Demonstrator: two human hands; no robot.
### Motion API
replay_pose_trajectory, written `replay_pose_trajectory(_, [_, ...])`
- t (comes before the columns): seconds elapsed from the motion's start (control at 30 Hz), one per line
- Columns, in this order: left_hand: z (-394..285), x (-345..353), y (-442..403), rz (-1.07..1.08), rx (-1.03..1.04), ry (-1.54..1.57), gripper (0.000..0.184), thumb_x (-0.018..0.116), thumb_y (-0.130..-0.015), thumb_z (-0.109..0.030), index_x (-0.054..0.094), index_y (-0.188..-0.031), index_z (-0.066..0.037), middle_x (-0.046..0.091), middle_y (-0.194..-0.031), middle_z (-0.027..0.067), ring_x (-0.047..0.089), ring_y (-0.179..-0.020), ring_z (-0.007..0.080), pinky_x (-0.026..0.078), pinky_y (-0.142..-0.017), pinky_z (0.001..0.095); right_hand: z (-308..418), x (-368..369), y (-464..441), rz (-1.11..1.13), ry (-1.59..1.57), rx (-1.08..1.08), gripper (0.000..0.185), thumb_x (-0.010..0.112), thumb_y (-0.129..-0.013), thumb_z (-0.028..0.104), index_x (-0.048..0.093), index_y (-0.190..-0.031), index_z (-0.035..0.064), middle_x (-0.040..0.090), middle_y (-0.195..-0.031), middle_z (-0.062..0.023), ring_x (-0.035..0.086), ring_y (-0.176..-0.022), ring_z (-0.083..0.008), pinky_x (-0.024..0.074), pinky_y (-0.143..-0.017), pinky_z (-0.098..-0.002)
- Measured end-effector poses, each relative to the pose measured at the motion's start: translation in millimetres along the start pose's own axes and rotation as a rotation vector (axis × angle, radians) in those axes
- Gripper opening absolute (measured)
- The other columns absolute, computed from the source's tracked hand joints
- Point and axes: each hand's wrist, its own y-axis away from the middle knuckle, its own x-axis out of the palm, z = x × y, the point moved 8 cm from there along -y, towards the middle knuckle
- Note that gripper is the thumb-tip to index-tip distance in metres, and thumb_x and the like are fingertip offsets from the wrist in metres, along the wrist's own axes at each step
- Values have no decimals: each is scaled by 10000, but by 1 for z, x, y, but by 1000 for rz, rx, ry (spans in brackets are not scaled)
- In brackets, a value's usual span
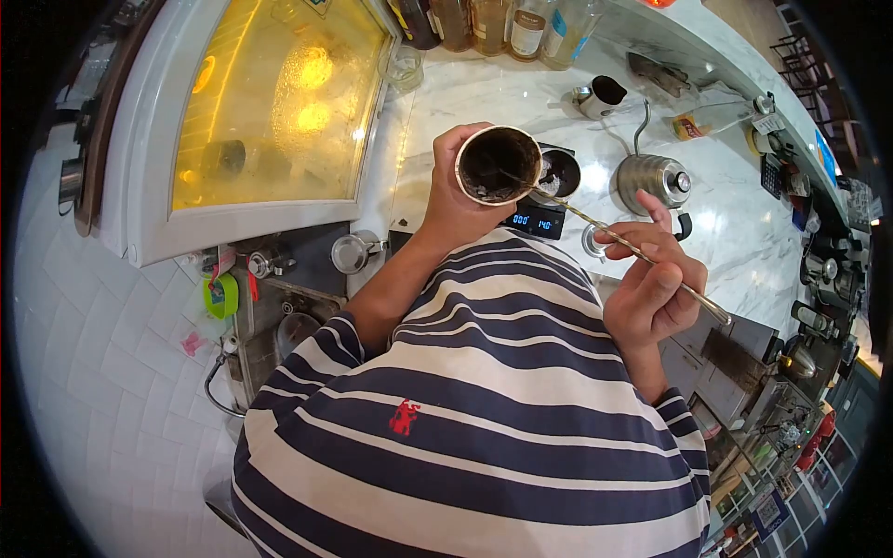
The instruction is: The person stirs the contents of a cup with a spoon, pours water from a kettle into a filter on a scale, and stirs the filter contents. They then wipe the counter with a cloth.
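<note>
My left hand (456,209) is wrapped round a paper cup (498,166) with dark contents, its mouth facing the camera. Between the fingers of my right hand (656,279) is a long twisted metal spoon (609,232), one end reaching into the cup and the other pointing to the lower right. Just behind the cup, a dark round vessel (561,172) with some clear pieces in it stands at a black digital scale (535,220) with a lit display. A steel gooseneck kettle (656,179) is beyond my right hand.
A glass-fronted case (279,102) with yellow light stands at the left. Bottles (528,30) and a small glass (405,68) are at the back of the marble counter (437,102). A metal pitcher (601,96) and a clear bottle (712,121) lie farther right.
</note>
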Motion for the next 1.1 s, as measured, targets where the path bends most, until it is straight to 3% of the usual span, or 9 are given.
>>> replay_pose_trajectory(0.2, [3, 0, 0, 19, 9, 15, 929, 874, -737, 65, 292, -1451, -55, 499, -1426, 168, 595, -1304, 251, 506, -1108, 387, -16, -13, 4, -127, -66, 114, 315, 339, -1177, 311, 505, -1105, 53, 672, -741, -142, 730, -722, -296, 448, -1075, -673])
replay_pose_trajectory(0.33, [1, 3, 2, 38, 8, -10, 933, 893, -735, 50, 303, -1450, -49, 506, -1417, 167, 597, -1299, 245, 510, -1103, 379, -34, -28, 11, -208, -169, 249, 333, 332, -1178, 295, 511, -1076, 33, 677, -770, -141, 738, -731, -285, 455, -1090, -635])
replay_pose_trajectory(0.43, [4, 2, 2, -8, -20, 18, 924, 890, -661, 80, 377, -1418, -51, 541, -1383, 151, 612, -1255, 231, 508, -1089, 353, -50, -40, 21, -362, -237, 383, 344, 355, -1177, 292, 515, -1051, 14, 646, -728, -138, 724, -705, -311, 511, -1056, -592])
replay_pose_trajectory(0.57, [7, 4, 1, 8, -30, -8, 911, 873, -698, 63, 350, -1434, -54, 544, -1373, 150, 604, -1270, 233, 496, -1100, 361, -68, -56, 33, -505, -332, 516, 331, 408, -1168, 295, 526, -1041, 12, 635, -715, -141, 708, -696, -321, 553, -1003, -561])
replay_pose_trajectory(0.63, [10, 3, 2, 40, -43, -75, 908, 867, -756, 35, 301, -1460, -56, 536, -1370, 151, 592, -1292, 236, 484, -1112, 374, -72, -67, 36, -546, -383, 541, 327, 426, -1163, 293, 537, -1030, 15, 631, -713, -137, 698, -696, -319, 559, -988, -554])
replay_pose_trajectory(0.87, [46, -11, 12, -82, -258, -73, 903, 835, -769, 44, 275, -1469, -68, 545, -1359, 153, 605, -1275, 226, 488, -1101, 367, -76, -132, 51, -704, -299, 562, 329, 445, -1157, 289, 559, -1001, 22, 619, -705, -122, 675, -683, -309, 567, -952, -545])
replay_pose_trajectory(1.1, [59, -14, 16, -119, -230, -97, 885, 832, -804, 13, 260, -1474, -65, 545, -1355, 159, 617, -1251, 223, 501, -1075, 365, -94, -124, 69, -597, -154, 525, 326, 420, -1161, 247, 560, -1013, -7, 694, -833, -164, 732, -791, -299, 595, -860, -427])
